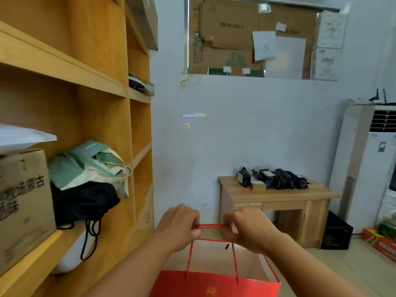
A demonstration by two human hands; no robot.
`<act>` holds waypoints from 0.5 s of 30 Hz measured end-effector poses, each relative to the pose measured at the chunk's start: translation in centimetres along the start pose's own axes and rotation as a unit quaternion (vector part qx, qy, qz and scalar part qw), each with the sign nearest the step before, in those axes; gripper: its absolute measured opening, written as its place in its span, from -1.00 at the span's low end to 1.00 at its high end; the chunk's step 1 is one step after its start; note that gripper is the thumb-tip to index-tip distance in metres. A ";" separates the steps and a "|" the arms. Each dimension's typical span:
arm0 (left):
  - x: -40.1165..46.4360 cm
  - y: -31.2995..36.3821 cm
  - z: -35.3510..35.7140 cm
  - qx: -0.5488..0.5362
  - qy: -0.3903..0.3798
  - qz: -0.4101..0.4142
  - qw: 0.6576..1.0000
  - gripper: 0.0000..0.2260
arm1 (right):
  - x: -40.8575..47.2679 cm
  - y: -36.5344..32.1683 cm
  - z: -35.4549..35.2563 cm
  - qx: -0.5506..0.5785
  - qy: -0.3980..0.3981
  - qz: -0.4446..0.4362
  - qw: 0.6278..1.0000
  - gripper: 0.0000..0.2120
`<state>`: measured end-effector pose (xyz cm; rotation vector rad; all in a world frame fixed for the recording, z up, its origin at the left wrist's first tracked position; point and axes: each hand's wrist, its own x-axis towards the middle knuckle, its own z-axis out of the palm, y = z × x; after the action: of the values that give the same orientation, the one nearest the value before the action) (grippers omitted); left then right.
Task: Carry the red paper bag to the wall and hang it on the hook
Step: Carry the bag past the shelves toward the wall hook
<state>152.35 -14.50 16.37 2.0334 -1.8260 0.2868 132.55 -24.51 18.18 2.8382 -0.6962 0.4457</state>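
Note:
The red paper bag hangs open below my hands at the bottom centre, its white inside showing. Its red rope handles are pulled taut between my two fists. My left hand grips the handles' left end and my right hand grips the right end. A small yellowish hook sits on the white wall ahead, well above and slightly left of my hands, under a strip of tape.
A wooden shelf unit runs along the left, holding a cardboard box and cloth bags. A wooden desk with dark packets stands at the right wall, next to a floor air conditioner and red boxes.

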 end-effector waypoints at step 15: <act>31.3 -20.2 10.5 0.005 0.040 -0.037 0.999 -0.82 | 33.9 16.9 12.7 -0.024 0.001 -0.011 1.000 -0.86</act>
<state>175.21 -45.76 16.51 2.0613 -1.7005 0.3500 156.27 -56.67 19.28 2.7971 -0.6659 0.4236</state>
